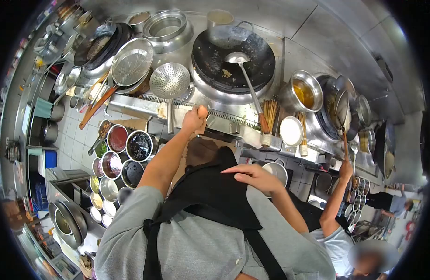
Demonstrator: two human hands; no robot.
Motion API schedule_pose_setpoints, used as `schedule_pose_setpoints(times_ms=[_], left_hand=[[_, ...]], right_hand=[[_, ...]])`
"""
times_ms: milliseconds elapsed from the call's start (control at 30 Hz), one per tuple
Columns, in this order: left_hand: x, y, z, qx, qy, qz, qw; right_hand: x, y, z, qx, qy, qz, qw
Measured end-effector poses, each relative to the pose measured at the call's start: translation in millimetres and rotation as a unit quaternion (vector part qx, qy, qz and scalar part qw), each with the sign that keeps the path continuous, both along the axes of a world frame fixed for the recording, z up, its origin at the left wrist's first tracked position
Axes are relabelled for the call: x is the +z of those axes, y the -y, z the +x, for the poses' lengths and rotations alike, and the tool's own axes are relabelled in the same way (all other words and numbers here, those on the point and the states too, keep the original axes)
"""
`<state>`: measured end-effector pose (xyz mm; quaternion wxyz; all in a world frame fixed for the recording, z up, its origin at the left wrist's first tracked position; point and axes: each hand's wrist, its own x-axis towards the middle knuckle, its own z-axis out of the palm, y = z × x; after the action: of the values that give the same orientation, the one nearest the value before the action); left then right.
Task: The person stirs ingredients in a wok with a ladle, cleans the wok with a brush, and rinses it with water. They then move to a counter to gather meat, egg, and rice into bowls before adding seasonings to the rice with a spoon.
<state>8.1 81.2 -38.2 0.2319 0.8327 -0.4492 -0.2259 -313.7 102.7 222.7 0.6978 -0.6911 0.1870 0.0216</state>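
Note:
At the stove's front edge, my left hand point(192, 122) is closed around a brown, rounded thing that looks like an egg point(202, 111). A pale cloth or paper shows under the fingers, partly hidden. Just left of it lies a perforated skimmer point(169, 80), its metal handle hanging over the edge. Held over the black apron point(215, 191), my right hand point(258, 178) has its fingers stretched and holds nothing. Beyond both hands stands a black wok point(210, 53) with bits of food inside. A ladle point(238, 57) rests in it, its wooden handle pointing toward me.
A mesh strainer point(132, 63) lies at left. Several sauce pots point(117, 138) stand below it. To the right are bamboo brushes point(270, 114), a white bowl point(291, 131) and a steel pot with yellow liquid point(302, 94). A co-worker's hand point(346, 170) grips a long handle there.

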Motion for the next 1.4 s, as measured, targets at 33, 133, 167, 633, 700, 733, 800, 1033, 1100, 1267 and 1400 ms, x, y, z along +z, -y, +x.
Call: schedule_pose_setpoints(times_ms=[33, 133, 167, 633, 700, 733, 800, 1033, 1100, 1267, 1400], left_hand=[[-6, 1, 5, -0.015, 0.007, -0.014, 1.0], [12, 10, 3, 0.003, 0.029, -0.099, 0.995], [34, 10, -2, 0.043, 0.043, -0.164, 0.985], [517, -242, -24, -0.292, 0.065, -0.78, 0.549], [524, -252, -19, -0.301, 0.062, -0.779, 0.547], [524, -257, -17, -0.297, 0.065, -0.784, 0.541], [518, -264, -13, -0.302, 0.078, -0.797, 0.517], [520, -281, -5, -0.306, 0.078, -0.792, 0.522], [519, -284, -2, -0.308, 0.072, -0.793, 0.521], [522, -292, 1, -0.31, 0.075, -0.789, 0.525], [523, -292, 7, -0.316, 0.07, -0.786, 0.526]], right_hand=[[10, 3, -4, -0.004, 0.007, -0.03, 1.0], [81, 13, -10, -0.089, 0.081, -0.099, 0.988], [107, 9, -11, -0.193, 0.172, -0.132, 0.957], [300, -53, 23, 0.008, 0.287, -0.69, 0.664], [315, -63, 14, -0.016, 0.338, -0.681, 0.65], [317, -66, 12, -0.019, 0.348, -0.684, 0.642], [320, -75, 9, -0.019, 0.371, -0.689, 0.622], [314, -89, 24, -0.024, 0.387, -0.684, 0.618], [314, -94, 23, -0.026, 0.386, -0.682, 0.621], [316, -101, 27, -0.022, 0.381, -0.683, 0.623], [322, -104, 33, -0.022, 0.378, -0.692, 0.614]])
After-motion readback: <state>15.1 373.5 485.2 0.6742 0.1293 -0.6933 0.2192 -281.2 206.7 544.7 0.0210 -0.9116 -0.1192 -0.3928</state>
